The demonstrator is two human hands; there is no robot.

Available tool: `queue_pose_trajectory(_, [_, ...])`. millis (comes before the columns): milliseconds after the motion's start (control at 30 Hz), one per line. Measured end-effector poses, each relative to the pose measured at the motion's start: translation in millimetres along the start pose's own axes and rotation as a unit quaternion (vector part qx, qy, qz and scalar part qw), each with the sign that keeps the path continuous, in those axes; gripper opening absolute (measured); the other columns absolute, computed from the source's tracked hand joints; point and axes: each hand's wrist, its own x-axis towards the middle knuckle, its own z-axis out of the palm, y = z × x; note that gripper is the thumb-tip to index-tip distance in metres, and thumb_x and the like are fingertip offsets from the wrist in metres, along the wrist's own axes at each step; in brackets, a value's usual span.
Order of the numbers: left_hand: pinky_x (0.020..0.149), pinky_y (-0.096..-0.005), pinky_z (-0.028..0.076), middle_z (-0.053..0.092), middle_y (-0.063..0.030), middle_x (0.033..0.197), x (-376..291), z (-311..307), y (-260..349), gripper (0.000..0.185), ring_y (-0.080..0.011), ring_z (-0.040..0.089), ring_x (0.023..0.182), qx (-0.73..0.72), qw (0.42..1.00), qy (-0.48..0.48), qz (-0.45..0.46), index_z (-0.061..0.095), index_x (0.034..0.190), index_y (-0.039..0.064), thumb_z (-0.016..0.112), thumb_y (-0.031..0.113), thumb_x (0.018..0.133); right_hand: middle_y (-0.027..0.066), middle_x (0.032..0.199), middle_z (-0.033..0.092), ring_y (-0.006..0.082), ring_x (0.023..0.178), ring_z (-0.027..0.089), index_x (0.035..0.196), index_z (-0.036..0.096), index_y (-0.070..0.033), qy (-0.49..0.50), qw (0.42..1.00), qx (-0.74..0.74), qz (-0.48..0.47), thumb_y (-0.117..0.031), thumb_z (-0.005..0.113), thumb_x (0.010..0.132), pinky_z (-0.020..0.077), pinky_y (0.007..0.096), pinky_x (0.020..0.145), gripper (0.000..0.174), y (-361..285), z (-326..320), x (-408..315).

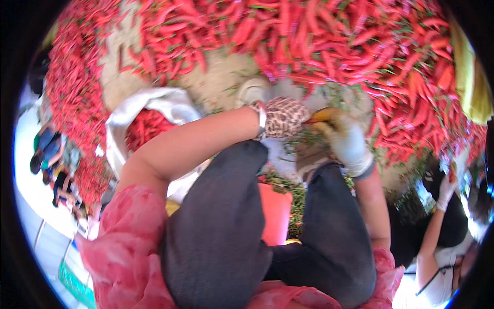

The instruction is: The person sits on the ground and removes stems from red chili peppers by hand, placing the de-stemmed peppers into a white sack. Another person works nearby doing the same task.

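My left hand (285,117), in a leopard-print glove, meets my right hand in front of my knees; its fingers are hidden, and it seems closed on a red chili pepper (311,121). Only a small part of that pepper shows between the two hands. My right hand (339,135) wears a pale glove with yellow-stained fingers, bent at the pepper's other end. Beyond both hands spreads a large pile of red chili peppers (328,46) with green stems. A white woven sack (115,131) with red peppers inside stands to the left of my left forearm.
Green stems (297,201) lie below my hands, near a pinkish-red plastic object (274,212) between my legs. A co-worker's gloved hand (447,189) is at the right. Yellow cloth or sacking (469,77) hangs at the upper right. Several people sit far left beside more peppers (77,96).
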Motion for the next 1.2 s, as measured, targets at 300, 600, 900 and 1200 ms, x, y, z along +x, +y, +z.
queue_pose_trajectory(300, [0.085,-0.0438,0.046,0.066,-0.0174,0.089,10,-14,-26,0.029,-0.0331,0.063,0.09,0.01,0.99,-0.096,-0.103,0.068,0.1,0.007,0.056,0.032,0.092,0.0145,0.088,0.066,0.0262,0.087,0.066,0.109,0.06,0.0,-0.029,0.962,-0.271,-0.006,-0.014,0.058,0.085,0.0521,0.0363,0.074,0.028,55,-21,25])
queue_pose_trajectory(600, [0.101,-0.0468,0.039,0.056,-0.0192,0.122,59,-4,-19,0.045,-0.0335,0.052,0.119,0.126,0.99,-0.04,-0.048,0.053,0.122,0.004,0.061,0.023,0.082,0.0125,0.076,0.061,0.0293,0.067,0.064,0.082,0.06,-0.006,0.055,0.912,-0.406,-0.025,-0.017,0.057,0.082,0.0511,0.0385,0.056,0.011,78,1,15])
queue_pose_trajectory(900, [0.072,-0.0352,0.053,0.062,-0.0054,0.086,22,26,-49,0.022,-0.0193,0.063,0.079,-0.76,0.569,0.098,-0.297,0.059,0.103,0.007,0.068,0.017,0.086,0.0119,0.077,0.061,0.031,0.071,0.063,0.085,0.061,-0.008,0.159,0.922,-0.353,-0.017,-0.025,0.06,0.085,0.0501,0.0411,0.057,0.017,76,-15,47])
queue_pose_trajectory(1200, [0.078,-0.0246,0.048,0.061,-0.0001,0.091,13,24,-39,0.044,-0.01,0.058,0.085,-0.567,0.769,0.189,-0.226,0.057,0.116,0.005,0.075,0.002,0.076,0.0206,0.102,0.062,0.0362,0.094,0.064,0.126,0.05,-0.008,0.053,0.913,-0.389,0.108,-0.003,0.051,0.081,0.0529,0.0429,0.076,0.045,80,-12,103])
